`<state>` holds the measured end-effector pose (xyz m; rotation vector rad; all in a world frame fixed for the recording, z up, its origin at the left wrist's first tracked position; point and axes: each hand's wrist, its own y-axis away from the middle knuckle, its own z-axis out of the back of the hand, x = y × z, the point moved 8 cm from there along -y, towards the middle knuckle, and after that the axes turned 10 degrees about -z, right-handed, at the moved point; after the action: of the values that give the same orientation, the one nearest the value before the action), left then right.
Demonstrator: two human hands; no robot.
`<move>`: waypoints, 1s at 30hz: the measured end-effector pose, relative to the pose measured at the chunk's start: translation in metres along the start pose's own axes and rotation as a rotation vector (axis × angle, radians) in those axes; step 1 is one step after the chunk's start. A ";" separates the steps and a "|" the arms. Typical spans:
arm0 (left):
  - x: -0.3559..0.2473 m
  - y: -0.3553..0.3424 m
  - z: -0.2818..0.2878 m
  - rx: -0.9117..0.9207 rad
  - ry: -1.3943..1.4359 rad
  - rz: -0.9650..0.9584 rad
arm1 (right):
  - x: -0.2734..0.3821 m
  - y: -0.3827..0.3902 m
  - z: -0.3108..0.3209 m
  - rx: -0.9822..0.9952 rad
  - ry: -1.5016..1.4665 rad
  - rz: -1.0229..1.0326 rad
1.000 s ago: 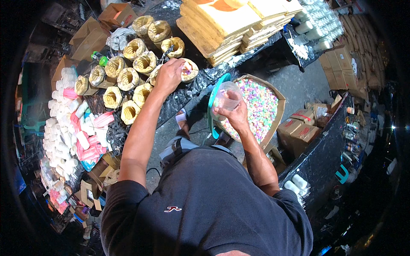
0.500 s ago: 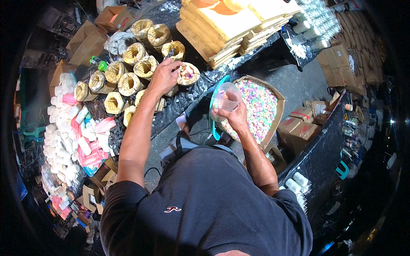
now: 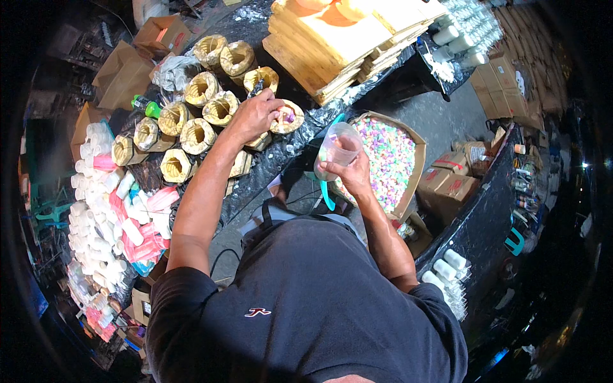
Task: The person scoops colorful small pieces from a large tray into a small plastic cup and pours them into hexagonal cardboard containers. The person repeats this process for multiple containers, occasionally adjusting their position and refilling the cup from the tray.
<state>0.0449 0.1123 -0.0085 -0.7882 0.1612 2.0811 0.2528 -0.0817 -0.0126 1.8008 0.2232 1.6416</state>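
Note:
My left hand (image 3: 254, 116) is at the rim of a cream-coloured mould (image 3: 295, 125), whose opening shows pink and purple pieces. Its fingers are closed, and a slim dark object (image 3: 257, 88) sticks up beside them; how it is gripped is partly hidden. In my right hand (image 3: 352, 171) is a clear plastic cup (image 3: 338, 147), tilted, with a few coloured bits low inside. Just beyond this cup stands an open cardboard box (image 3: 418, 167) full of small pastel chunks (image 3: 389, 159). Several more hollow moulds (image 3: 198, 135) stand in rows left of my left hand.
A stack of wooden boards (image 3: 319, 57) rises at the far edge of the black-covered table (image 3: 246, 191). White cups (image 3: 96, 223) and pink bags (image 3: 148, 237) pile up at the left. Cartons (image 3: 444, 191) sit on the right, beside a dark panel (image 3: 472, 223). A green bottle (image 3: 150, 108) lies behind the moulds.
My left hand has shifted slightly right and down at the mould, where fewer coloured pieces now show in the opening. My right hand still holds the cup, almost unmoved.

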 end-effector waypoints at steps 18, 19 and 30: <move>0.014 0.007 0.037 -0.503 0.147 -0.172 | 0.014 -0.006 -0.020 -0.027 0.043 0.005; 0.038 0.013 0.027 -0.444 0.650 0.029 | 0.015 -0.006 -0.017 -0.047 0.042 0.031; 0.000 0.039 0.029 -0.086 -0.057 0.289 | 0.016 -0.020 -0.008 -0.076 0.294 0.087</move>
<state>0.0008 0.1000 0.0083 -0.7935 0.1626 2.3944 0.2546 -0.0546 -0.0117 1.5275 0.2112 1.9486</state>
